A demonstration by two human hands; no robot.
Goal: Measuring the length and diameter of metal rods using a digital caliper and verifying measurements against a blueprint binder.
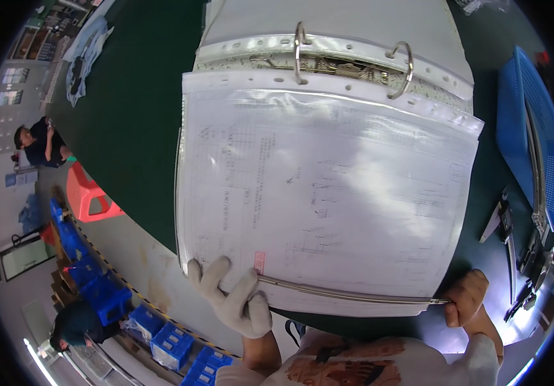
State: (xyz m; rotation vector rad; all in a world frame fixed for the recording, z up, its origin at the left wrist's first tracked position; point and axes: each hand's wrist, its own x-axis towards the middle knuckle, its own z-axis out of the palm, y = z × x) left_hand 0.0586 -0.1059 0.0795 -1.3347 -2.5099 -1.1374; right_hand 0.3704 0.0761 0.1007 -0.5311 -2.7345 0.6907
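The thin metal rod is stretching between your two hands, crossing the lower part of the sleeved sheet beside the near edge of the bench. Its long axis is running left to right, roughly along that edge and bowing slightly; you cannot tell whether it is resting on the plastic. Neither hand is nearer: your bare right hand is closing around its right end, while your gloved left hand is meeting its left end, fingers partly fanned over the sheet's near left corner. Whether that thumb is pinching the rod, you cannot tell. Beyond, binder rings are holding the sheet at its far edge. Toward the bench's right edge, a caliper is lying near a blue basket.
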